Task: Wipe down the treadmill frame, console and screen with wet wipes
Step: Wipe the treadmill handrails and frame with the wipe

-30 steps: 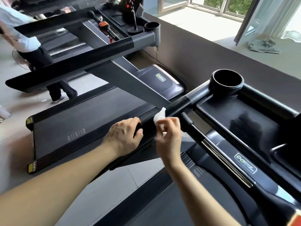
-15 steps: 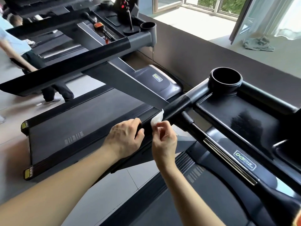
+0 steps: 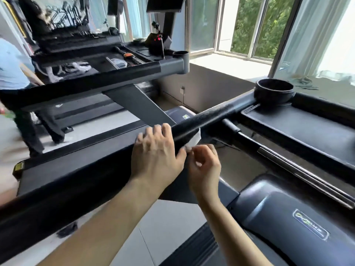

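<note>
A black padded handrail (image 3: pixel 207 117) of the treadmill runs from lower left up to the round cup holder (image 3: pixel 273 91) at the console tray (image 3: pixel 299 127). My left hand (image 3: pixel 155 156) lies over the handrail with its fingers curled across the top. Just right of it, my right hand (image 3: pixel 204 166) pinches a white wet wipe (image 3: pixel 195 140) that hangs under the rail's underside. Most of the wipe is hidden behind the rail and my fingers.
A second treadmill (image 3: pixel 107 73) stands to the left with small items on its console tray. A person (image 3: pixel 17 89) stands at the far left. The motor cover (image 3: pixel 288 217) sits at lower right, windows (image 3: pixel 249 25) behind.
The view has tilted up, showing the windows. My left hand has shifted higher over the rail, and the wipe now hangs below the rail instead of against its end.
</note>
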